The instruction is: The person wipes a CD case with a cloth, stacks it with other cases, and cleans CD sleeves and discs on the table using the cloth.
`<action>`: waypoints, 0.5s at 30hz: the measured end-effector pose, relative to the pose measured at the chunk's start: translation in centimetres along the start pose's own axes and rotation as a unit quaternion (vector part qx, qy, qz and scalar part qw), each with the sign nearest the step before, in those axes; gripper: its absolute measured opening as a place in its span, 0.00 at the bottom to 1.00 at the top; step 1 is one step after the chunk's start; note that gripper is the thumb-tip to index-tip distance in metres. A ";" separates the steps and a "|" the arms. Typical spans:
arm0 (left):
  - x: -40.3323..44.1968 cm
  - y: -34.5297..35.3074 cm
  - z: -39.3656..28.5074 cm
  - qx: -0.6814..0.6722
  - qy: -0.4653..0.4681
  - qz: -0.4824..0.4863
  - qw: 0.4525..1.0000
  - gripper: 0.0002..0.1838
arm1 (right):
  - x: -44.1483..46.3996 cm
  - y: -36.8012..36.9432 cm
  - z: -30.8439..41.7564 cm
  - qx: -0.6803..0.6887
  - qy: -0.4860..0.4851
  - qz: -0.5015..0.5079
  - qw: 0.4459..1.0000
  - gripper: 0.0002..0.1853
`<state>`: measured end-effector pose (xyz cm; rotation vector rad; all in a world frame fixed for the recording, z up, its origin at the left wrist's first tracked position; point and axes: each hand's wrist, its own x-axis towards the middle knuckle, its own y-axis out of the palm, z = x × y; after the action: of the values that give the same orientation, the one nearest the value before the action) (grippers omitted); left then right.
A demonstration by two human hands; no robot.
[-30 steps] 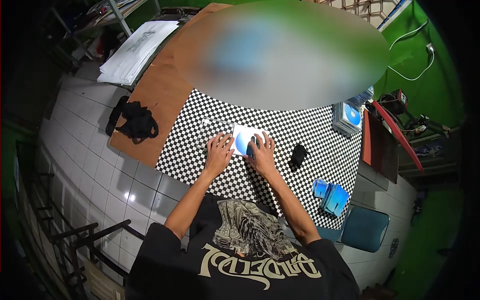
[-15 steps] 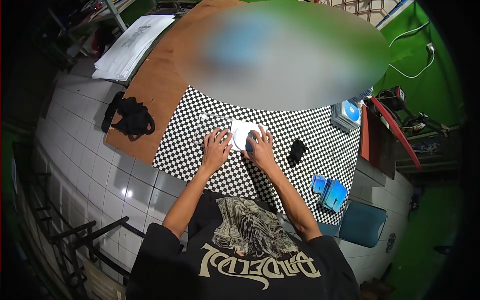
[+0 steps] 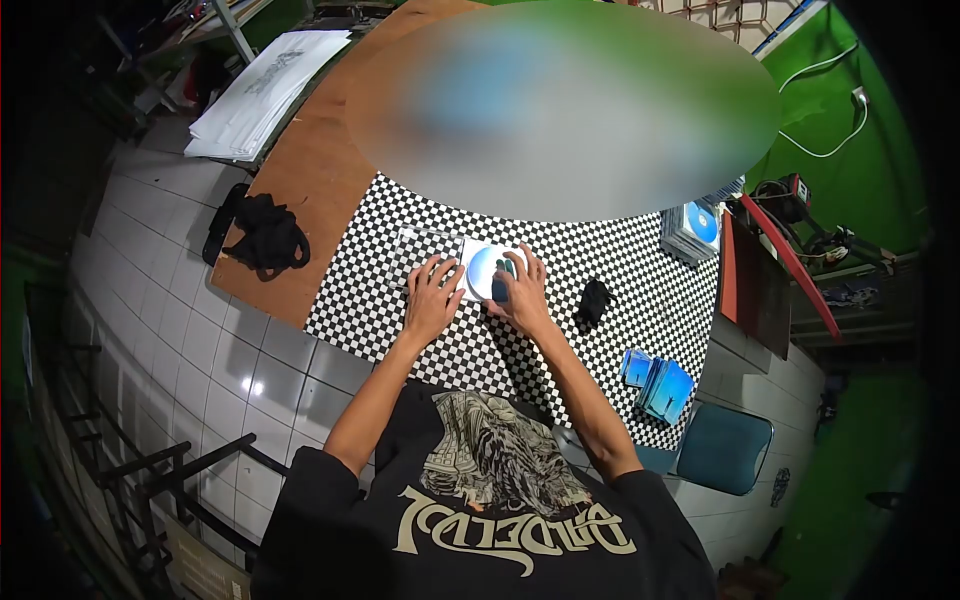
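Observation:
An open CD case lies on the checkered cloth (image 3: 400, 330), its clear lid (image 3: 412, 250) to the left and its white tray side (image 3: 512, 245) to the right. A blue and white disc (image 3: 481, 268) sits on the white side. My left hand (image 3: 433, 300) rests with spread fingers over the lid's lower right, near the hinge. My right hand (image 3: 522, 295) is over the right part of the disc and the case edge, its fingers bent and apart. What its fingertips touch is partly hidden.
Stacked disc cases (image 3: 692, 232) stand at the table's right back. Blue printed covers (image 3: 665, 390) lie at the front right, and a black item (image 3: 595, 302) nearer the middle. Black cloth (image 3: 268, 236) and white sheets (image 3: 265, 95) are left. A teal chair (image 3: 727, 448) stands right.
The view has shifted slightly. More of the disc's blue face shows than half a second ago, and my right fingers have moved a little on it. My left hand has stayed on the case.

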<state>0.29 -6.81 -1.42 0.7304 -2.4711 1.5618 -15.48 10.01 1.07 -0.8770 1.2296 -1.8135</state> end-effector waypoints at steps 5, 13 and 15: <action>0.0 0.1 0.1 -0.002 -0.002 0.009 1.000 0.23 | 0.4 0.1 -0.4 -0.003 -0.007 -0.001 1.000 0.35; -0.1 0.4 0.2 0.004 -0.001 0.004 1.000 0.22 | 1.4 -2.7 -0.4 0.042 0.045 0.048 0.997 0.31; -0.2 0.4 0.3 0.006 0.000 0.004 1.000 0.22 | 1.6 -3.7 -0.7 0.107 0.095 0.045 0.989 0.31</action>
<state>0.31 -6.90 -2.00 0.7222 -2.4700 1.5816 -17.64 9.79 4.56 -0.5300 1.1447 -1.9470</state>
